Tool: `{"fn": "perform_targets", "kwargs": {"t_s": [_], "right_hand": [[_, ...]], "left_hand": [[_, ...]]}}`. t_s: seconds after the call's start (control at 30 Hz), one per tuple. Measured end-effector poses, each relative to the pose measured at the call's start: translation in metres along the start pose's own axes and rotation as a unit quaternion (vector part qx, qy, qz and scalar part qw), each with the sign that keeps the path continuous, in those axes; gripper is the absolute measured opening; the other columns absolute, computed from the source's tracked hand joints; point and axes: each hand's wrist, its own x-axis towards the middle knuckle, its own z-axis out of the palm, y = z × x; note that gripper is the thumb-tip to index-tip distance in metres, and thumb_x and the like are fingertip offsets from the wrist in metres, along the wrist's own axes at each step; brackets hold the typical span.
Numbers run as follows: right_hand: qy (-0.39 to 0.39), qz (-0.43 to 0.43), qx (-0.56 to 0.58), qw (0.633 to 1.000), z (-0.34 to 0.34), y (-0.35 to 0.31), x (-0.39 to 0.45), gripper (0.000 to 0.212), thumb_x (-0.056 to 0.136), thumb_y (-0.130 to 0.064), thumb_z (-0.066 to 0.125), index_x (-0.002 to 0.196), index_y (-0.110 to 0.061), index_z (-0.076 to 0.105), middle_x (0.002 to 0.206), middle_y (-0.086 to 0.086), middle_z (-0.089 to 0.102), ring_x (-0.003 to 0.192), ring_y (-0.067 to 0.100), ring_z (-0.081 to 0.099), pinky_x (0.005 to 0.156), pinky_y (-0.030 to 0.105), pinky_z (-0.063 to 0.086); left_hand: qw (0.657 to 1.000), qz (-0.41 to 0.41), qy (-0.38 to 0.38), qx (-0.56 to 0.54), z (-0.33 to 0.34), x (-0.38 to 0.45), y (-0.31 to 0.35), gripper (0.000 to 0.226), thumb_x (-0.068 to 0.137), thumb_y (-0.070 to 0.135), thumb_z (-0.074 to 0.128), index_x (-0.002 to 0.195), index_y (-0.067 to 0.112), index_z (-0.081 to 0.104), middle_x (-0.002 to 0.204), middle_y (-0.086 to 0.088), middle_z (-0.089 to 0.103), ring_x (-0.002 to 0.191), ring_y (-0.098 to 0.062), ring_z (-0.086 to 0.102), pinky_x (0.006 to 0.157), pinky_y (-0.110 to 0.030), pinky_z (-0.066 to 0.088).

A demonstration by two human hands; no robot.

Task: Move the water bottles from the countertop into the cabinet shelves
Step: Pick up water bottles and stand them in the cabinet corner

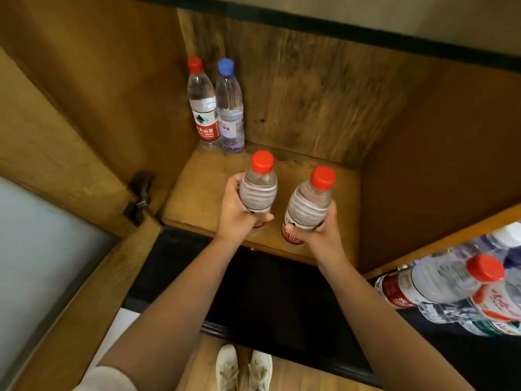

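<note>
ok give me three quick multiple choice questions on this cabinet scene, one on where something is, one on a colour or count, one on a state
1. Where do the two bottles already in the cabinet stand?
A. back left corner
B. front right edge
C. lying in the middle

2. What colour is the cap on the shelf bottle nearer the middle?
A. green
B. blue
C. yellow

3. What is the left hand doing?
A. resting flat on the shelf
B. hanging empty
C. gripping a red-capped bottle

Answers:
1 A: the red-capped shelf bottle and the blue-capped bottle stand upright against the back left corner of the shelf.
2 B: its cap is blue.
3 C: the left hand wraps round the left bottle, as the right hand grips the right bottle.
</note>
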Motion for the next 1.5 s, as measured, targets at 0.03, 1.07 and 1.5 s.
{"fn": "perform_targets", "kwargs": {"t_s": [0.03,1.07,1.5], "right_hand": [[-0.002,0.007,0.0,1.0,0.001,0.004,0.0,0.079,0.059,0.007,0.078,0.113,-0.037,0.04,0.111,-0.009,0.055,0.095,-0.009,0.059,0.074,0.013,0.05],[0.09,0.056,-0.29,0.951,0.024,0.023,0.013,0.072,0.07,-0.009,0.077,0.13,-0.015,0.037,0.128,0.004,0.052,0.12,0.019,0.049,0.098,0.03,0.041],[0.084,0.104,-0.363,0.922,0.043,-0.002,0.132,0.066,0.075,-0.022,0.073,0.129,-0.015,0.036,0.123,0.013,0.059,0.111,0.034,0.056,0.086,0.036,0.044]], "left_hand": [[1.0,0.002,-0.005,0.001,-0.001,0.001,-0.004,0.082,0.047,-0.015,0.082,0.111,0.012,0.039,0.101,0.009,0.054,0.093,-0.003,0.056,0.078,-0.008,0.045],[0.962,-0.108,0.058,0.244,0.011,0.015,-0.058,0.062,0.062,0.03,0.083,0.108,0.013,0.044,0.118,-0.005,0.054,0.103,-0.027,0.058,0.083,-0.044,0.05],[0.93,-0.123,0.049,0.342,0.029,0.124,-0.037,0.058,0.075,0.025,0.074,0.12,0.008,0.042,0.124,-0.016,0.055,0.112,-0.036,0.056,0.089,-0.042,0.047]]}}
